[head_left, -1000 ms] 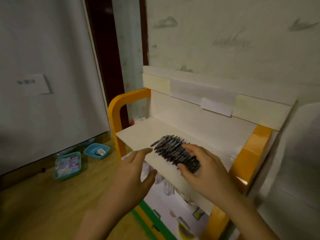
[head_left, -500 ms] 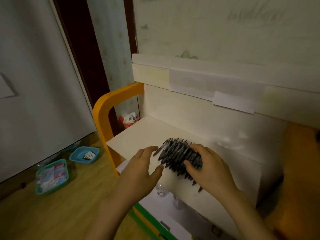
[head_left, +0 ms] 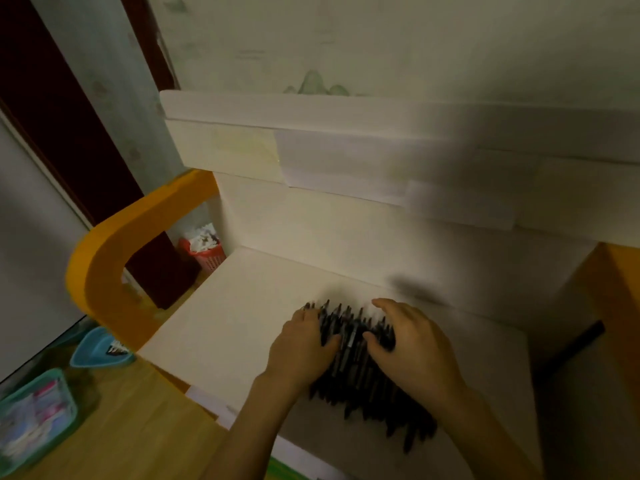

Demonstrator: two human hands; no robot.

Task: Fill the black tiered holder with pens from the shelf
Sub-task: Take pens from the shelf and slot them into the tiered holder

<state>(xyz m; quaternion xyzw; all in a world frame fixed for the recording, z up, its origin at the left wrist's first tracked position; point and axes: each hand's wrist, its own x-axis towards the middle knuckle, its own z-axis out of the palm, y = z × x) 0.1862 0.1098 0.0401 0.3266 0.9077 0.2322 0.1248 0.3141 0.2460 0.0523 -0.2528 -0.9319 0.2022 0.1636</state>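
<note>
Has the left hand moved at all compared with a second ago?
Yes. The left hand was hovering apart from the pile of pens on the white shelf; it has closed in rightward and now presses against the pile's left side.

white shelf board (head_left: 242,327) framed by an orange rounded side piece (head_left: 114,258) on the left and an orange panel (head_left: 620,306) on the right, with a pale back wall behind. carries a heap of black pens (head_left: 360,372) near its front right, lying roughly parallel, tips toward the back wall, the near ends reaching the front edge. pressed on from either side by the left hand (head_left: 301,348) and the right hand (head_left: 415,351), fingers spread over the heap. bare to the left of the heap. wooden floor (head_left: 131,427) below at left, bearing a small blue tray (head_left: 97,348), a teal tray (head_left: 34,410) with blurred contents, and a red basket (head_left: 204,251) of white scraps beside the shelf leg.
</note>
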